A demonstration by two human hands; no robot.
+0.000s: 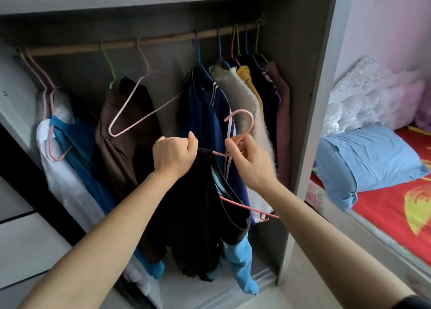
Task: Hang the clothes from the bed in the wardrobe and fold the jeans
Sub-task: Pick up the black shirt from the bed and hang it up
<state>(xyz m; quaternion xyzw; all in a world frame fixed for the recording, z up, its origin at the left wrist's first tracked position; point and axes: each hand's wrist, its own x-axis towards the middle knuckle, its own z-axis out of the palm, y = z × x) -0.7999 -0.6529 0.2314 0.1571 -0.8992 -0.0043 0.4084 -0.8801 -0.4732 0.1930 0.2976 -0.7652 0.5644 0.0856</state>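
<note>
A black garment [198, 215] hangs on a pink hanger [245, 124] in front of the open wardrobe. My left hand [173, 153] grips the garment's upper left edge. My right hand [248, 159] pinches the hanger's neck just below its hook. The hook is up in the air, well below the wooden rail [144, 42]. The hanger's lower bar sticks out at the right of the garment. An empty pink hanger [140, 106] hangs on the rail, tilted.
Several clothes hang on the rail: a brown one [121, 131], blue ones [203, 113], a beige one [238, 94]. A grey wardrobe post [312, 99] stands at the right. Beyond it is the bed [384, 206] with a red sheet and a blue pillow [363, 159].
</note>
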